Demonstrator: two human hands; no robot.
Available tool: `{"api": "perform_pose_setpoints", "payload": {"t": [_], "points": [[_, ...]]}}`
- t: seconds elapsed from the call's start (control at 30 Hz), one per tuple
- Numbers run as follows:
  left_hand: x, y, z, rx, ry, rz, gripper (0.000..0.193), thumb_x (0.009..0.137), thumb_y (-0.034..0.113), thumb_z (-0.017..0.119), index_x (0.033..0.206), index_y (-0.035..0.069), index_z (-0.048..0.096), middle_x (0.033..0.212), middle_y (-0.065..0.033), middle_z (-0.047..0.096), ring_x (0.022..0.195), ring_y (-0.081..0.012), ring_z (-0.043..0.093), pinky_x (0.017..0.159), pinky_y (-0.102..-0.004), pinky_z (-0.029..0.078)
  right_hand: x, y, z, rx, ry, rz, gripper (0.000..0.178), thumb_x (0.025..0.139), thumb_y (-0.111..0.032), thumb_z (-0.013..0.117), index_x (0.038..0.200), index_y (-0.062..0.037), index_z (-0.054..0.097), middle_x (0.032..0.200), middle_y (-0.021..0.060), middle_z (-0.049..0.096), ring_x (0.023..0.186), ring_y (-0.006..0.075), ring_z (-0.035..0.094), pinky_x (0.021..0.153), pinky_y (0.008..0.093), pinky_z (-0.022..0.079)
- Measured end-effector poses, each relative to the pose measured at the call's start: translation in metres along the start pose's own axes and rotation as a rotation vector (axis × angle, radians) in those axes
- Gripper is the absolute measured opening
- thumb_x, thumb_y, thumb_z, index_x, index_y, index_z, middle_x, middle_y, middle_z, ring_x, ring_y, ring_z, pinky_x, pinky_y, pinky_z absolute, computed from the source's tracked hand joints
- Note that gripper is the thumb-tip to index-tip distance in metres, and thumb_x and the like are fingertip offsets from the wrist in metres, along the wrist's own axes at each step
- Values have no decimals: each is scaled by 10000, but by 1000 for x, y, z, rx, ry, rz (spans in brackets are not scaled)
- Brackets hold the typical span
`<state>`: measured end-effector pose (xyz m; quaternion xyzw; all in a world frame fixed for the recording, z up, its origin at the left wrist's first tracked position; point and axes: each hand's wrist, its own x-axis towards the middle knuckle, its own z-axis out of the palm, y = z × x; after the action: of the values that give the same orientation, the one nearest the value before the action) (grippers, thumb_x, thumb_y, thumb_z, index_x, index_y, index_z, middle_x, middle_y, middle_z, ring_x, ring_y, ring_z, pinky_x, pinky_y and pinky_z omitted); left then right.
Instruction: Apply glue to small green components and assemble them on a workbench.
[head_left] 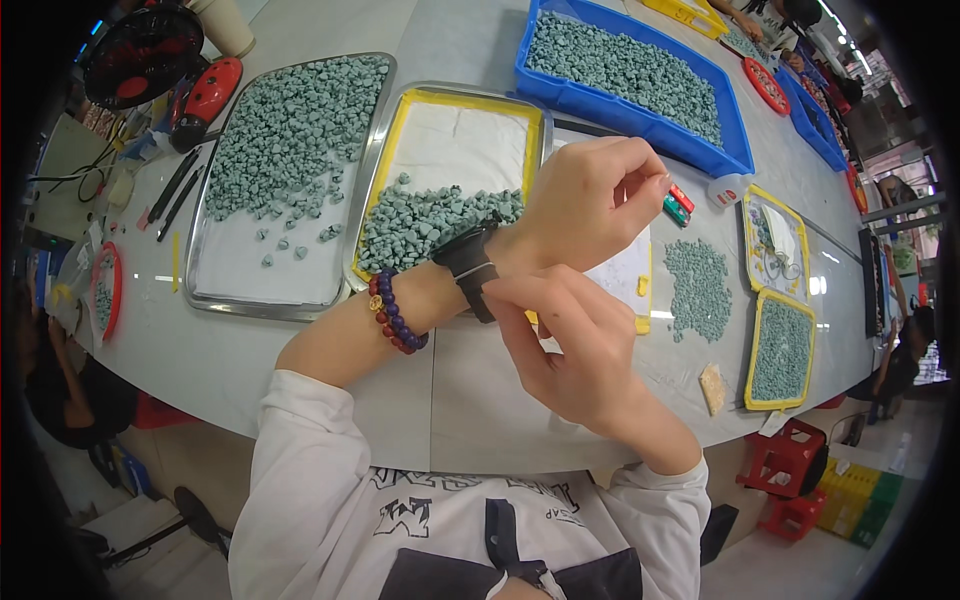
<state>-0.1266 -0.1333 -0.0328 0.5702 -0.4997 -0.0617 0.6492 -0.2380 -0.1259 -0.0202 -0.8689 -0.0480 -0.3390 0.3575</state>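
Evidently, in the head view, the work in hand is at the black band (468, 262) around the left wrist. The right hand (590, 365) comes across from the right, thumb and forefinger brought together at the band's near edge; they seem clamped on it, though the fingertips partly hide the contact. The left hand (585, 195) is curled, thumb and fingertips drawn together, and nothing shows between them. Beads (402, 322) circle the forearm just below the band, apart from it, with the sleeve (310, 425) bunched farther down.

To do this well, I would keep the left wrist still and loose, pinch only the band's edge, and draw it evenly, so that it neither twists nor catches the beads. The wrist hangs over the yellow-edged tray (384, 150), whose stones (425, 225) lie heaped at its near end; a slip of the elbow could knock that rim or scatter them. Bringing both hands back over the bare table (390, 420) looks safer. More stones lie loose on the right (698, 290), well clear of the right forearm.
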Motion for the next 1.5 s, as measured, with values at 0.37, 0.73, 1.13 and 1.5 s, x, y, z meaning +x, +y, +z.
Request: {"api": "perform_pose_setpoints", "payload": {"t": [0.37,0.73,1.13,1.5], "points": [[-7,-3,11,217,-60,143,67,790,79,620,757,32,585,660,-60,577,567,-187,545,513,-290,437,10,-6,-10,-274,-84,-82,211,658,15,699,839,-62,623,685,50,523,554,209,536,469,312,403],[-14,4,15,197,-163,54,88,796,101,622,756,28,597,672,-61,594,571,-167,545,525,-285,441,12,-6,-12,-216,-156,-68,170,644,15,686,773,-55,600,727,52,539,611,220,550,521,331,422],[-13,6,18,-224,-273,-465,148,835,144,624,813,-2,643,709,-40,631,640,-90,556,589,-251,457,7,-3,-11,-400,-62,-297,298,494,-56,634,793,-55,636,770,22,573,615,192,504,520,316,400],[-15,2,16,-355,-357,-670,176,863,170,606,852,-2,641,733,-38,627,671,-91,560,610,-249,460,13,2,-8,-504,-55,-379,259,558,-126,589,796,-26,617,957,77,564,824,217,529,620,323,376]]}}
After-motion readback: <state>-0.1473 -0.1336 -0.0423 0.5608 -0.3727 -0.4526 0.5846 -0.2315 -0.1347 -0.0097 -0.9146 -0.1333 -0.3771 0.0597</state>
